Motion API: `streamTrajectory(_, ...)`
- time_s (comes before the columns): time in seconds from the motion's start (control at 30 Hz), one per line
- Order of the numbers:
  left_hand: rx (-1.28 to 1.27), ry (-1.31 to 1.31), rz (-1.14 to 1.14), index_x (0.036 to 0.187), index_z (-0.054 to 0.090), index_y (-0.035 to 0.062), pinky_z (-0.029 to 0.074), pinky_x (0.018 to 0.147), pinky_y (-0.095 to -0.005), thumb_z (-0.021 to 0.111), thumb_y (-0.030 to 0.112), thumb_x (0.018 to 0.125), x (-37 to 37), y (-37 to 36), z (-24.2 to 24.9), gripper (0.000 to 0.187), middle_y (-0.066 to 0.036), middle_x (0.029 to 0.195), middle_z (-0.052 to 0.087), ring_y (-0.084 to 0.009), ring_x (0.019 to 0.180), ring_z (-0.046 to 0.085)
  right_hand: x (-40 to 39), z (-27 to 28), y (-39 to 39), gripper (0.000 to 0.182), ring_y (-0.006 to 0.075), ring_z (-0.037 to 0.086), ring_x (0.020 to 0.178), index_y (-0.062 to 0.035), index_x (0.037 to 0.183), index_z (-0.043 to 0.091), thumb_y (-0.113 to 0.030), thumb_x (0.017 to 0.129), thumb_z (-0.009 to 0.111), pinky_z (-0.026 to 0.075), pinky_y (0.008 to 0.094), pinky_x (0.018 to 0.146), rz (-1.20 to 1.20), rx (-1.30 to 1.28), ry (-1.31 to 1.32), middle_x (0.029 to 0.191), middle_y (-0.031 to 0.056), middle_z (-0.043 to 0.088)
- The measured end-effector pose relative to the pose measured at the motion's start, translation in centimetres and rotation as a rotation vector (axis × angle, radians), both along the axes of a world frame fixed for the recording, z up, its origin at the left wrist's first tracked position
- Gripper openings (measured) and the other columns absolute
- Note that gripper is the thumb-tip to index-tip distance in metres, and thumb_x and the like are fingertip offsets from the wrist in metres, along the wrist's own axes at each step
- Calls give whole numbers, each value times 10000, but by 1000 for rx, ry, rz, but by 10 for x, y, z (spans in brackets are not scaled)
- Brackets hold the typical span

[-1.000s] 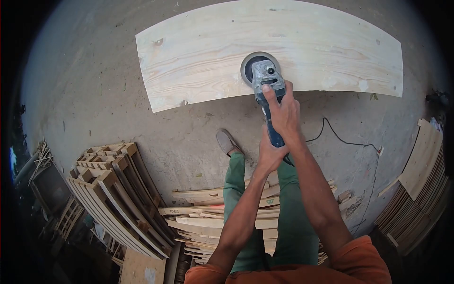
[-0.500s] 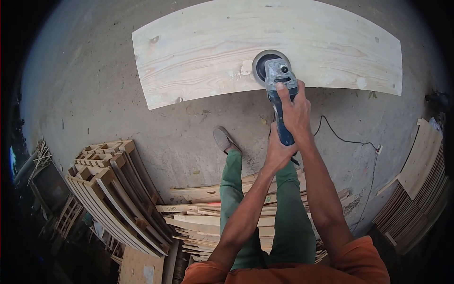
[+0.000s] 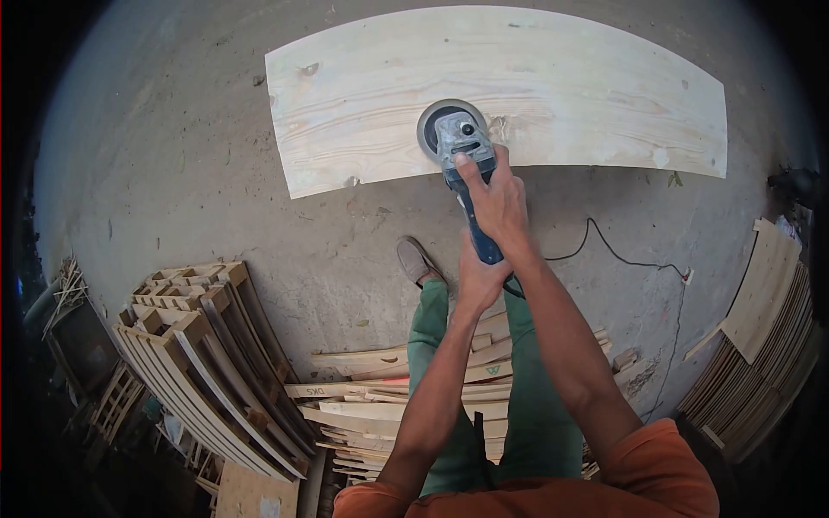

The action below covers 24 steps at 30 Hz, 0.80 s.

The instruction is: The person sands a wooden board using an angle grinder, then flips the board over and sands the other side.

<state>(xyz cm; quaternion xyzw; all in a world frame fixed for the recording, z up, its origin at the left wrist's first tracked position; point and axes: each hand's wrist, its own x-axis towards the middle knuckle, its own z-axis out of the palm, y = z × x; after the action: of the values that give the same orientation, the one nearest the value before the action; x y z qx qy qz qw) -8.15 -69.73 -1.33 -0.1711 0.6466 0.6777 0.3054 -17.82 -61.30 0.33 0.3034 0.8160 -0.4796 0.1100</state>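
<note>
An angle grinder with a round sanding disc lies over the near half of a pale plywood board. My right hand wraps the grinder's body just behind its grey metal head, thumb on top. Lower down, my left hand is closed around the rear end of its dark blue handle. The disc appears to rest on the board's grain, left of a rough light patch. Beneath the head, the disc's near side is hidden.
A black cord runs right across the concrete floor. Stacked wooden pallets stand at left. Loose planks lie around my legs, and a stack of plywood sheets is at right. My shoe is below the board.
Both hands have moved the grinder left along the board, uncovering the rough patch now right of the disc. The pale patch formerly left of the disc is no longer visible.
</note>
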Motion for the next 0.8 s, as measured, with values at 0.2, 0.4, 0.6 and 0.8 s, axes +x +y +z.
streamTrajectory(0.2, 42, 0, 116, 1436, 397, 16, 469, 962, -315, 802, 201, 825, -11, -57, 10, 756, -97, 1287, 580, -175, 1121, 570, -14, 5, -59, 912, 558, 659, 939, 65, 1366, 436, -717, 909, 543, 524, 557, 837, 144, -38, -24, 904, 392, 661)
streamTrajectory(0.4, 29, -73, -25, 1259, 442, 5, 497, 860, -353, 843, 243, 770, -21, -20, 9, 675, -124, 1107, 619, -177, 992, 607, -10, 1, -13, 848, 510, 676, 959, 34, 1346, 468, -694, 918, 550, 513, 528, 864, -10, 2, 4, 938, 349, 681)
streamTrajectory(0.6, 12, -92, -65, 1292, 424, 3, 517, 814, -351, 843, 254, 764, -13, 35, 11, 719, -135, 1074, 634, -198, 944, 629, 0, 4, 38, 773, 469, 690, 957, 6, 1301, 499, -669, 928, 557, 505, 497, 875, -81, 57, 9, 945, 298, 698)
streamTrajectory(0.8, 19, -136, -115, 1324, 418, 18, 500, 879, -349, 839, 256, 773, -11, 69, 11, 734, -140, 1134, 625, -195, 1002, 616, 4, 8, 78, 773, 475, 683, 982, 26, 1314, 489, -645, 939, 563, 507, 495, 877, -95, 12, 14, 979, 303, 696)
